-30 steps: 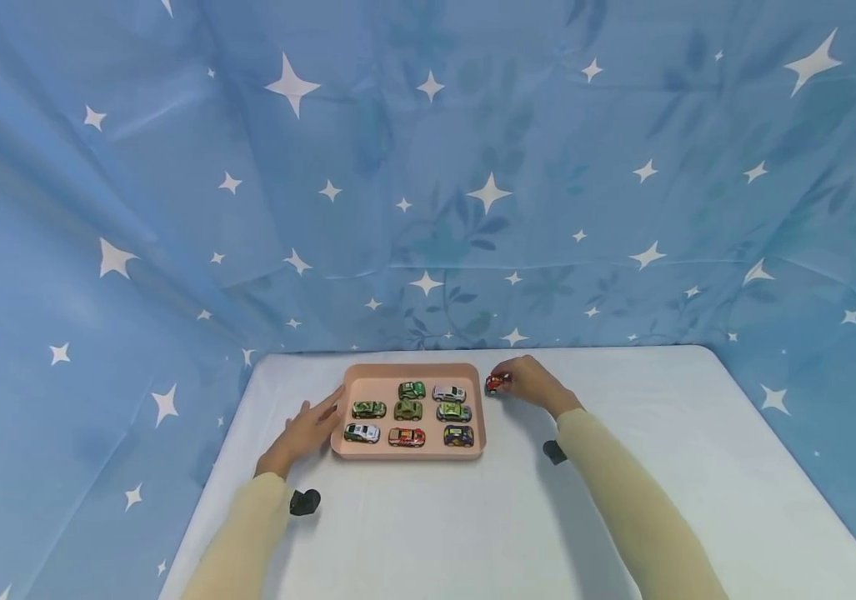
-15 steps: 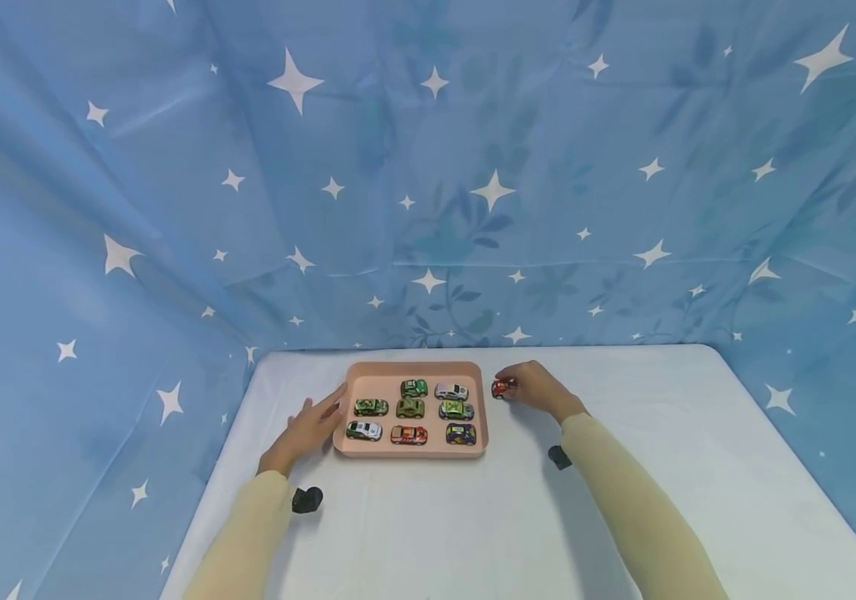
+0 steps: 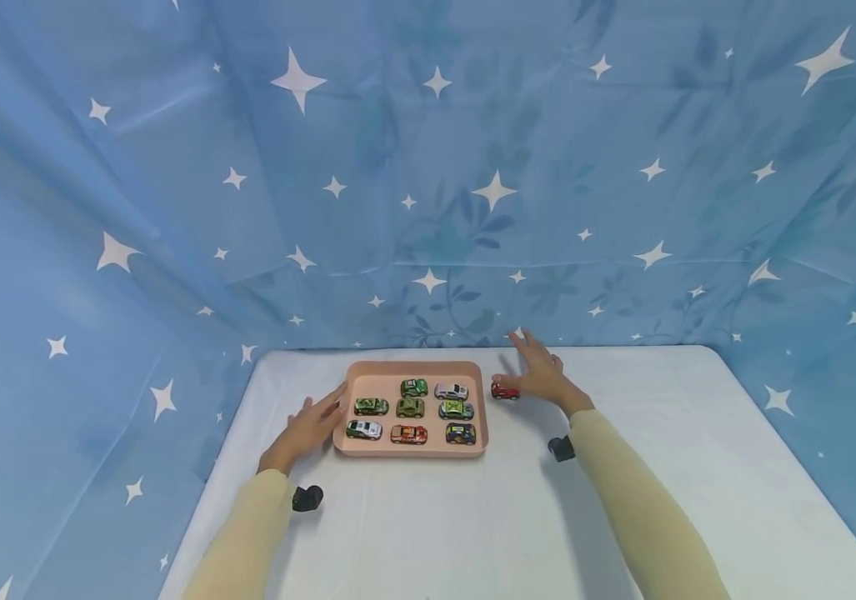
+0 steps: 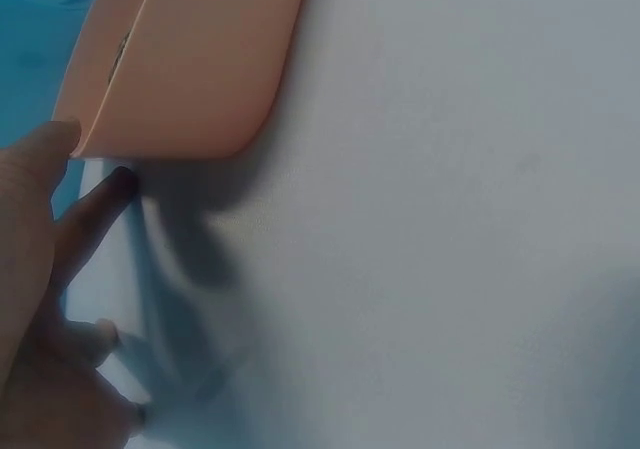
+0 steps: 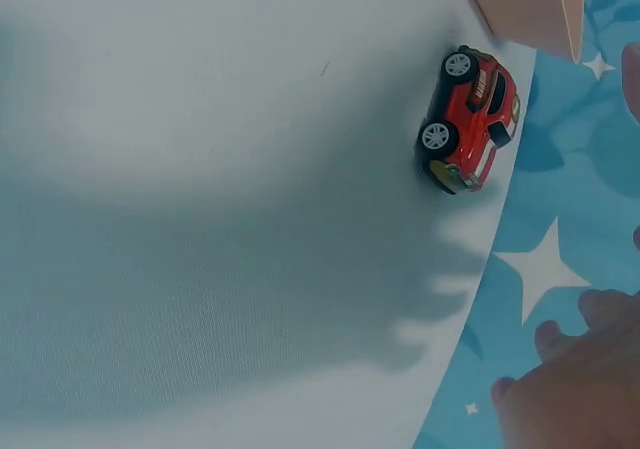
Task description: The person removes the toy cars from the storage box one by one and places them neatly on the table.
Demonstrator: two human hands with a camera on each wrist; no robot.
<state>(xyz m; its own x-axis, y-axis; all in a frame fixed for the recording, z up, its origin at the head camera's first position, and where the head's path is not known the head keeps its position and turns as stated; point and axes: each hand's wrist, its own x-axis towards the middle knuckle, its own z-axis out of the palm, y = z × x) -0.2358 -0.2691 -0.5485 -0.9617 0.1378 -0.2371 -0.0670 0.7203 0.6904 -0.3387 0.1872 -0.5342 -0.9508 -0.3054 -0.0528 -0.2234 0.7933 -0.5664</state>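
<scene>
A small red toy car [image 3: 507, 393] stands on the white table just past the right end of a pink tray [image 3: 428, 453]. My right hand [image 3: 544, 379] hovers beside it with thumb and fingers spread apart, holding nothing. In the right wrist view the red car [image 5: 470, 121] sits on its wheels, apart from my fingers. My left hand [image 3: 307, 433] touches the left side of the tray with its fingers extended. The left wrist view has a fingertip [image 4: 62, 134] against the tray's rim.
Several toy cars are spread inside the tray, among them a green one [image 3: 414, 387], a white one [image 3: 363, 430] and an orange-red one [image 3: 408, 435]. A blue curtain with white stars [image 3: 428, 208] hangs behind the white table [image 3: 435, 525].
My right hand has let go of the red toy car and opened, lifting its fingers away. Earlier the car shifted slightly right in its grasp. The left hand stays at the tray.
</scene>
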